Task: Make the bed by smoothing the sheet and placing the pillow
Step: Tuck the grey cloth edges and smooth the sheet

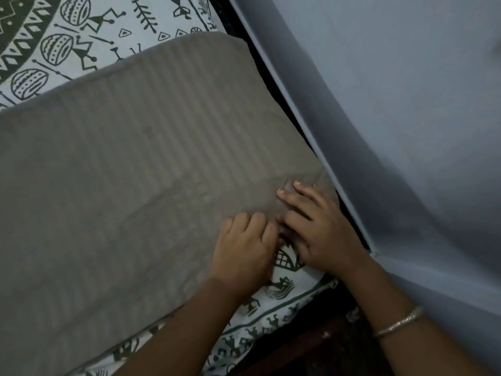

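A grey striped pillow [130, 169] lies across the bed, filling most of the view. Under it is a white sheet [89, 42] printed with dark green tribal figures, showing at the top left and at the bottom [282, 297]. Both hands are at the pillow's near right corner. My left hand [244, 251] has its fingers curled into the pillow's edge, gripping the fabric. My right hand [317, 229] lies with straight fingers spread on the creased corner, pressing it down. A thin bangle [398, 321] is on my right wrist.
A pale blue-grey wall [406, 104] runs along the right side, close to the pillow's end. A dark gap [260, 63] separates bed and wall. A dark bed frame or floor [311, 346] shows below the sheet's edge at the bottom.
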{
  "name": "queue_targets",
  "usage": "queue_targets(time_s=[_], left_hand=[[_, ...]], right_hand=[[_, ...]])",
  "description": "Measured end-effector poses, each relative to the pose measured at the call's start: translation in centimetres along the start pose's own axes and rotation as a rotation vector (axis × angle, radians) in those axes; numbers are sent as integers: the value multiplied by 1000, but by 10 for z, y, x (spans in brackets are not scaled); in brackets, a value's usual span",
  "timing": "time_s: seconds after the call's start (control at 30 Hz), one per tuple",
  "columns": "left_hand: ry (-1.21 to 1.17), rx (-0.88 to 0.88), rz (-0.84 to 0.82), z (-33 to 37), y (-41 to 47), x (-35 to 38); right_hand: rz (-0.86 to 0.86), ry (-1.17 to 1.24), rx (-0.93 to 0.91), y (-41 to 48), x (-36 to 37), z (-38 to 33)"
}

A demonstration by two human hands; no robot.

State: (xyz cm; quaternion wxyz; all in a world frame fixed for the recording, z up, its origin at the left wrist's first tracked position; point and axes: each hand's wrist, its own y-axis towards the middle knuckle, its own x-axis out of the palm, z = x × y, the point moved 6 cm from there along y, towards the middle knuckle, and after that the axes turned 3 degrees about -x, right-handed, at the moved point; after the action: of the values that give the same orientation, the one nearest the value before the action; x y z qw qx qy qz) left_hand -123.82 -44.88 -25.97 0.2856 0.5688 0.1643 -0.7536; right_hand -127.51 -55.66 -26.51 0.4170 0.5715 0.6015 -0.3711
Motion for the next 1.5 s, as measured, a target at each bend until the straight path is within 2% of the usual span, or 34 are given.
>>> queue_targets(time_s=[0.1, 0.23, 0.33, 0.47, 0.53, 0.6, 0.67, 0.73, 0.83, 0.87, 0.93, 1.0, 1.03, 1.07, 1.13, 1.27, 1.3, 1.43, 1.5], left_hand=[[-62, -93, -39, 1, 8, 0], [-57, -141, -130, 1, 9, 3], [-114, -105, -142, 1, 10, 7], [-225, -62, -120, -9, 16, -3], [-249, -218, -33, -31, 25, -13], [-165, -341, -11, -49, 33, -12], [-77, -296, -107, -47, 35, 1], [-101, -172, -192, -34, 32, 9], [-149, -39, -149, -33, 38, -4], [-154, -73, -97, -41, 44, -9], [-137, -258, -19, -70, 54, -15], [-42, -426, -47, -95, 55, -8], [8, -446, -89, -101, 53, 0], [46, -436, -127, -102, 51, 6], [92, -412, -158, -102, 49, 14], [128, -311, -178, -94, 41, 16], [124, -285, -175, -90, 36, 16], [87, -223, -197, -70, 7, 18], [61, -175, -224, -56, -7, 20]], right_hand=[[125, -39, 19, 2, -9, 4], [87, -99, 69, 1, -16, 7], [27, -117, 127, 12, -25, 8], [127, -151, 192, 40, -38, -1], [162, -103, 152, 55, -31, -11], [120, -53, 107, 64, -17, -14], [101, -69, 123, 66, -13, -8], [71, -127, 213, 67, -20, 3], [71, -191, 326, 76, -30, 14], [109, -193, 303, 84, -32, 11], [160, -137, 209, 102, -30, -3], [-11, -51, 154, 116, -6, -9], [-137, -60, 147, 119, 8, -7], [-226, -98, 145, 118, 20, -2], [-279, -130, 198, 114, 30, 17], [-287, 43, 568, 111, 24, 51], [-272, 23, 590, 107, 21, 48], [-223, -137, 347, 81, 19, 14], [-232, -103, 430, 64, 19, 20]])
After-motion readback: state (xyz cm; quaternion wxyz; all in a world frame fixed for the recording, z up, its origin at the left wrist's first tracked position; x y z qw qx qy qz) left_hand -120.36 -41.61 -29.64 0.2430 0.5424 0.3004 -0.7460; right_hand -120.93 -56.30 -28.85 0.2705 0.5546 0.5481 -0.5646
